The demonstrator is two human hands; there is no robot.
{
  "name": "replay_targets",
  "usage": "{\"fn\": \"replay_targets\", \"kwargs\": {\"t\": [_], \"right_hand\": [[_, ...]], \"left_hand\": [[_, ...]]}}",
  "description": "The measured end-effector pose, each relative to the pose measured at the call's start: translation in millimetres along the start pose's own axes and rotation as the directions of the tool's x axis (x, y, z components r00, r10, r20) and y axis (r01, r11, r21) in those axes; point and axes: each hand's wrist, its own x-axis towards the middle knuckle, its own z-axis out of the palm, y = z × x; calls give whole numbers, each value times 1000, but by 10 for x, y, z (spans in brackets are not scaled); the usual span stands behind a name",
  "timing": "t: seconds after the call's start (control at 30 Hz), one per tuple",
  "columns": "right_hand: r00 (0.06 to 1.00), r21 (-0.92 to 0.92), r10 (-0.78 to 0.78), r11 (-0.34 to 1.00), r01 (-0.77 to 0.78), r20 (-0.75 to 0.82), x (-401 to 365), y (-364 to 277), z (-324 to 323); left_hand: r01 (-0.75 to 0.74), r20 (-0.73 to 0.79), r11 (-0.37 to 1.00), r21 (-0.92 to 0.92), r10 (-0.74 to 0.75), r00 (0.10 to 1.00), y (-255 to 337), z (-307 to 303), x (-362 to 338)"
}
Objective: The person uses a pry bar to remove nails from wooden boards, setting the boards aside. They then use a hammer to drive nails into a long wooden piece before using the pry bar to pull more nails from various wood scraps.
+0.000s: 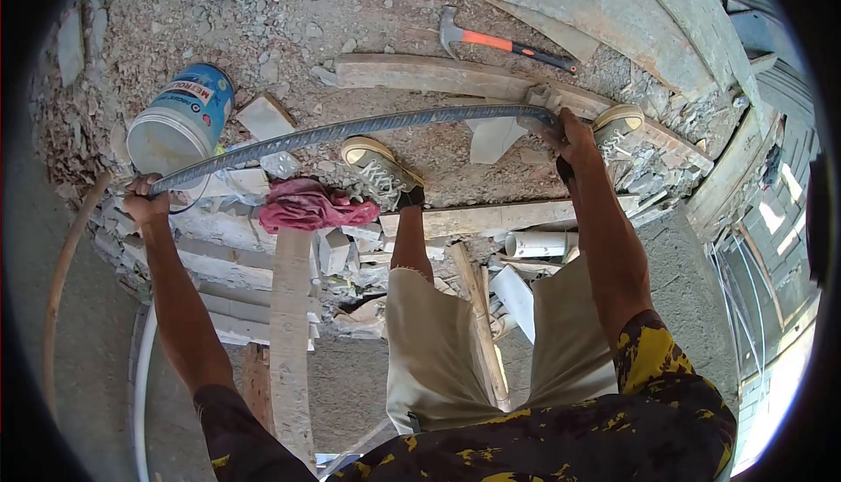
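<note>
A long grey ribbed steel bar (pixel 350 125) spans the view, bowed by the wide lens. My left hand (pixel 144 200) is closed round its left end, beside the blue and white paint bucket (pixel 188 101) lying on its side. Around the bar near its other end wraps my right hand (pixel 574 139), close to my right shoe. That end overlaps a wooden plank (pixel 420 72) with a small wooden block (pixel 545 97) on it. Below the bar's middle lies a crumpled dark pink cloth (pixel 307 204).
Beyond the plank rests a claw hammer (pixel 499 42) with an orange and black handle. Broken tile, rubble and timber cover the ground. A long board (pixel 292 333) runs towards me at left. A white pipe piece (pixel 539 244) lies between my legs; a curved pole (pixel 66 281) stands far left.
</note>
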Motion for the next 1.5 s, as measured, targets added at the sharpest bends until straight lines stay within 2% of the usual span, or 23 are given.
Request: {"fn": "replay_targets", "kwargs": {"t": [0.07, 0.13, 0.17, 0.23, 0.3, 0.4, 0.5, 0.57, 0.63, 0.67, 0.73, 0.83, 0.87, 0.9, 0.93, 1.0, 1.17, 1.23, 1.3, 1.33, 1.43, 1.47, 1.5], "right_hand": [[979, -40, -150, 988, 146, -139, 30, 81, -133], [838, -232, -454, 888, 397, -303, -510, -32, 119], [809, -183, -549, 835, 519, -208, -429, 20, 31], [830, -25, -558, 830, 557, -10, -1073, 0, 619], [778, 0, -483, 850, 527, 403, -1840, 153, 1378], [537, -96, -260, 832, 546, 803, -2622, 493, 2481], [386, -119, -226, 712, 692, 894, -2958, 1016, 3506], [362, -161, -207, 627, 763, 909, -3031, 1141, 3641], [336, -208, -441, 314, 926, 832, -3146, 1168, 3521], [307, -142, -608, 305, 942, 732, -3054, 1280, 3304], [412, -382, -763, 233, 894, 498, -2867, 1362, 2666], [416, -705, -894, 185, 684, 168, -2415, 1505, 1687], [740, -372, -666, 714, 593, -98, -2227, 1637, 1444], [954, 127, -262, 951, 281, -146, -2155, 1696, 1282], [997, 226, 78, 971, -76, -2, -2453, 1371, 1252], [915, 455, 112, 840, -295, 387, -2369, 1382, 1227], [962, 654, 152, 708, -266, 226, -2242, 1517, 1456], [964, 705, 218, 660, -258, 149, -2418, 1407, 1317], [971, 751, 202, 620, -229, 129, -2592, 1310, 994], [974, 775, 194, 594, -213, 119, -2617, 1300, 796], [979, 838, 196, 524, -152, 55, -2497, 1271, 65], [982, 875, 186, 470, -116, 30, -2442, 1217, -204], [984, 908, 177, 410, -79, 6, -2378, 1160, -474]], "left_hand": [[27, 32, 998, -60, -25, 999, -32, -150, -88], [52, 50, 984, -168, -44, 998, -90, -229, -364], [32, 43, 973, -230, -23, 999, -112, -242, -575], [-40, 5, 980, -193, 42, 999, -133, -472, -879], [27, 20, 946, -322, -22, 1000, -141, -574, -1211], [-32, -131, 939, -342, -14, 991, -169, -654, -1608], [-40, -160, 930, -365, -20, 987, -145, -678, -1889], [-69, -190, 923, -379, -4, 982, -129, -653, -2047], [-59, -169, 923, -380, -7, 986, -76, -570, -2173], [-92, -179, 927, -364, 28, 984, -51, -513, -2243], [-113, -156, 934, -338, 63, 986, 28, -453, -2431], [-108, 3, 944, -313, 115, 993, 129, -420, -2726], [-122, -41, 945, -303, 115, 993, 169, -329, -2880], [-147, -89, 946, -287, 127, 988, 215, -214, -3060], [-148, -97, 949, -279, 125, 987, 257, -100, -3242], [-167, -95, 954, -248, 147, 985, 316, 31, -3582], [-135, 7, 983, -128, 137, 991, 355, -274, -3862], [-151, -394, 988, 22, 147, 907, 364, -154, -3779], [-135, -162, 981, 140, 157, 974, 388, -482, -3600], [-125, -299, 988, 95, 148, 943, 368, -571, -3453], [-152, -328, 937, 313, 257, 909, -23, 248, -3696], [-242, -192, 700, 671, 480, 856, -174, 503, -3702], [-151, -30, 203, 968, 683, 730, -321, 752, -3706]]}}
